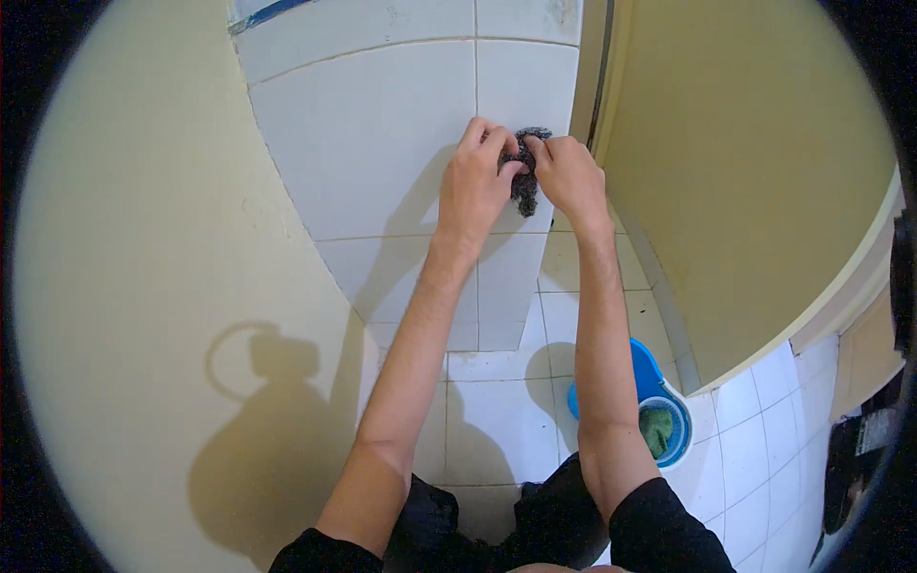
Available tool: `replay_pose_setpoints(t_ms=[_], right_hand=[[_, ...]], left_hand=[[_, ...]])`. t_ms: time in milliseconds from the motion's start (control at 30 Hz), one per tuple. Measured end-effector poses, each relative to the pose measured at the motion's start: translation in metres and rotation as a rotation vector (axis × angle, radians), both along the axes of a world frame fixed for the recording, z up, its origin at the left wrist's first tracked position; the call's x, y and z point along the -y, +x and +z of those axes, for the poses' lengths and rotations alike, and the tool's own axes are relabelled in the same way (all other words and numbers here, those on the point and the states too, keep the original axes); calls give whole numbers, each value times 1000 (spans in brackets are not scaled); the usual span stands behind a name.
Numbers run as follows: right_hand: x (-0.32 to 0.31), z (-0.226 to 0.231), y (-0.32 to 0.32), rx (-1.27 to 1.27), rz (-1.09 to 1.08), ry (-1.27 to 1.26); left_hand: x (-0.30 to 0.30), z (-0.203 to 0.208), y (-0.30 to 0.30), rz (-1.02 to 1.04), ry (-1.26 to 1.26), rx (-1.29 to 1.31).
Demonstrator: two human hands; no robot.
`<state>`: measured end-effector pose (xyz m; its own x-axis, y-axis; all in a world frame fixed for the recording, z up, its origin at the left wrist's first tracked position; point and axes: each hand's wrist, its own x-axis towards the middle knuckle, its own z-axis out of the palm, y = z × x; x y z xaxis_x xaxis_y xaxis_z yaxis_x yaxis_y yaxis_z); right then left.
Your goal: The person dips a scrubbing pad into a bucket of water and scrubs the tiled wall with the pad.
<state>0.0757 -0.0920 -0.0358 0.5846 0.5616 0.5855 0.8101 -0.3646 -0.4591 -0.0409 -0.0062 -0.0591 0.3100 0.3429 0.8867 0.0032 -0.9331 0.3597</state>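
Dark-grey wire scourer [524, 198] is sitting between left hand [473, 179] and right hand [573, 181], both pinching it; uneven pulling could be tearing strands loose.

Looks moderately bright, warm on the yellowish left wall [143, 191] and cooler on the floor tiles [764, 449] at lower right, lit from the right, with shadows [253, 458] thrown leftward. Renders the left hand [466, 186] and right hand [571, 179] fairly crisp. Bends straight edges toward a noisy black border [19, 57], leaving dark objects [845, 473] at far right indistinct.
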Motion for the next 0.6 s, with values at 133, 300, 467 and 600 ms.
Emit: replay_pose_setpoints(t_ms=[133, 300, 467, 600], right_hand=[[4, 8, 2, -101, 137, 5], [-7, 4, 22, -198, 141, 8], [-12, 6, 2, -139, 23, 49], [-6, 11, -23, -194, -58, 156]], left_hand=[[0, -3, 4, -96, -131, 76], [1, 2, 5, -128, -143, 33], [-1, 0, 2, -115, -150, 38], [3, -10, 11, -57, -78, 147]])
